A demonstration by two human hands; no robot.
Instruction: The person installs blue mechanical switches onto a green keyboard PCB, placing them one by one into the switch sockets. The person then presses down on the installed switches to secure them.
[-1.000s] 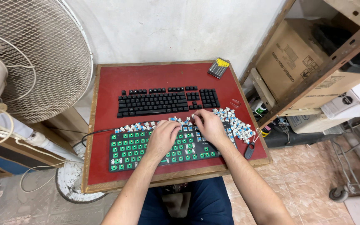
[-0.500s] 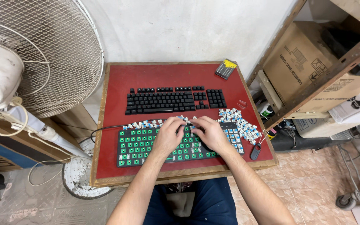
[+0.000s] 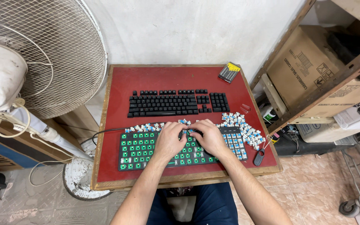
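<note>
A bare keyboard frame with a green circuit board (image 3: 140, 150) lies at the near edge of the red table (image 3: 176, 81). Blue switches fill its right end and stand along its far edge. My left hand (image 3: 169, 139) and my right hand (image 3: 208, 136) rest side by side on the middle of the board, fingertips meeting near its far edge. What the fingers pinch is hidden. Loose blue-and-white switches (image 3: 248, 129) lie heaped to the right. Black keycaps (image 3: 176, 103) are laid out in keyboard order farther back.
A small screwdriver case (image 3: 229, 71) lies at the table's far right corner, a black puller tool (image 3: 258, 157) near the front right corner. A white standing fan (image 3: 30, 62) is close on the left. Shelves with cardboard boxes (image 3: 313, 71) stand to the right.
Both hands have drawn closer together over the middle of the board. The view has shifted, so the table sits further right in frame.
</note>
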